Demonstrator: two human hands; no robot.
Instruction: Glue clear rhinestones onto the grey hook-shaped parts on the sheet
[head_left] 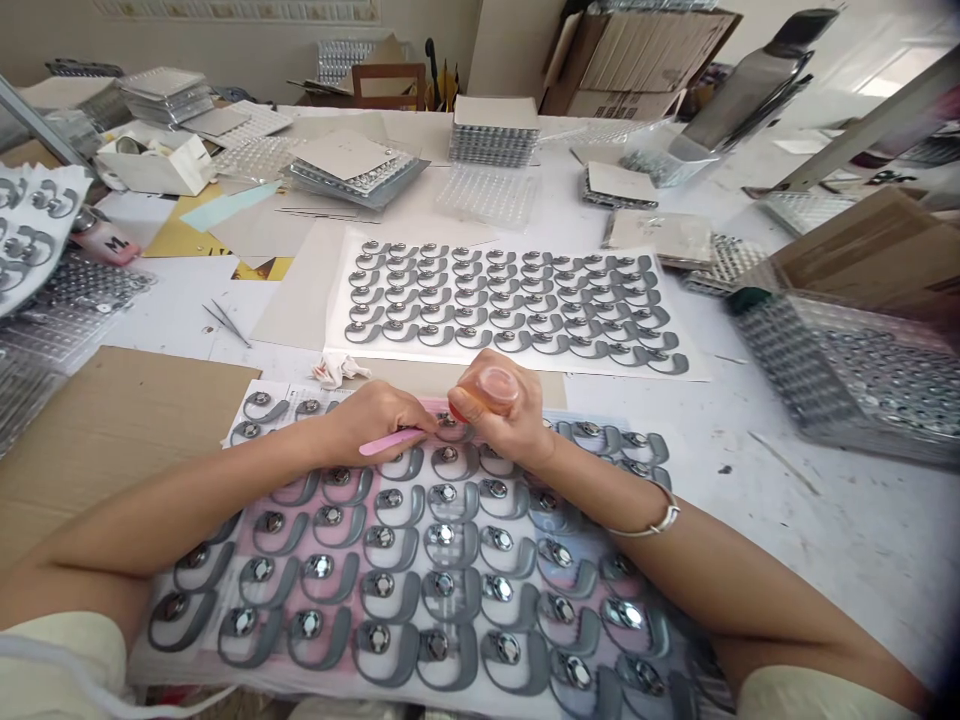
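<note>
My left hand [371, 415] is closed around a thin pink stick-like tool [388, 442], its tip near a grey piece at the far rows of the sheet. In my right hand [521, 425] is a small squeeze bottle [495, 385] with a reddish-orange tint, tipped so its base faces up toward me. The bottle's nozzle is hidden behind my fingers. Both hands are close together above a sheet covered with rows of grey curved pieces [469, 655], each bearing a round shiny metal-and-stone setting [442, 535].
Behind lies a second white sheet [341, 345] of similar pieces. Tweezers [226, 325] and a crumpled tissue [337, 370] rest nearby. Cardboard [150, 430] is at left. Clear trays of stones [862, 370] stand right, with stacked trays [493, 135] farther back.
</note>
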